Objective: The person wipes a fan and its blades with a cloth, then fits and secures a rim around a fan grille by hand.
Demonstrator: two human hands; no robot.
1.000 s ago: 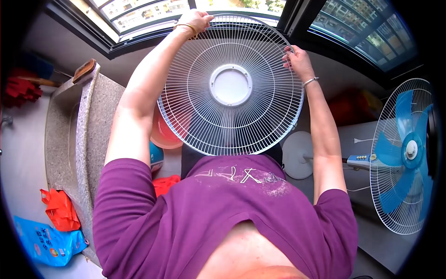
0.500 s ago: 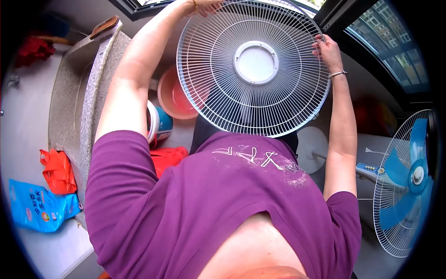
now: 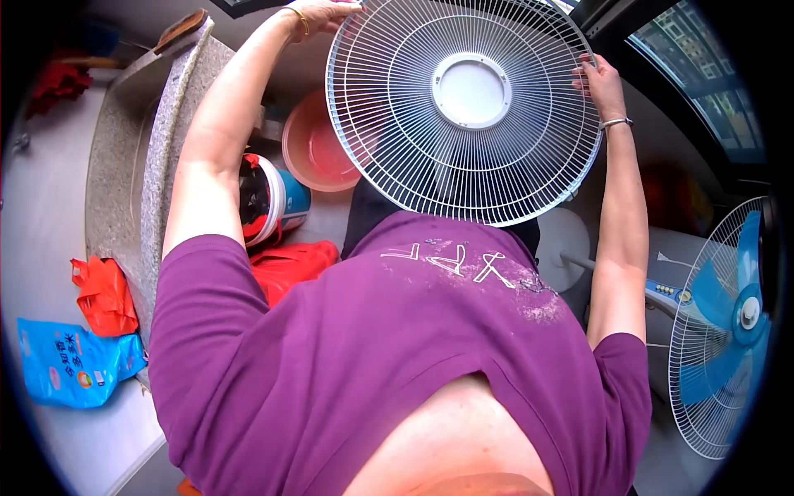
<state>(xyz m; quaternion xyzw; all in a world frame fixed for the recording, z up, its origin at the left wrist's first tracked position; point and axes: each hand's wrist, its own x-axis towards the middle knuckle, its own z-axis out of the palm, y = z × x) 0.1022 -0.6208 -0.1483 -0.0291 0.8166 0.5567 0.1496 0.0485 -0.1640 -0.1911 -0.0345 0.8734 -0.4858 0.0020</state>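
A round white wire fan grille (image 3: pixel 471 165) with a pale disc at its centre is held up in front of my body. My left hand (image 3: pixel 331 12) grips its rim at the upper left, fingers curled over the edge; the top of that hand is near the frame edge. On the upper right, my right hand (image 3: pixel 602 85) has its fingers closed around the rim. To the right stands a fan (image 3: pixel 747 310) with blue blades, its rear wire grille behind them. A panel with buttons (image 3: pixel 664 291) is on its neck.
A stone sink (image 3: pixel 124 157) runs along the left. Near it lie a red bag (image 3: pixel 105 298) and a blue bag (image 3: pixel 62 364). Beyond the grille stand a pink basin (image 3: pixel 310 153) and a bucket (image 3: pixel 294 202). A round white base (image 3: pixel 566 248) sits on the floor. A window (image 3: pixel 703 74) is upper right.
Both hands and the fan grille have shifted slightly right and up in view. My left hand has slid from the top of the rim towards its left side.
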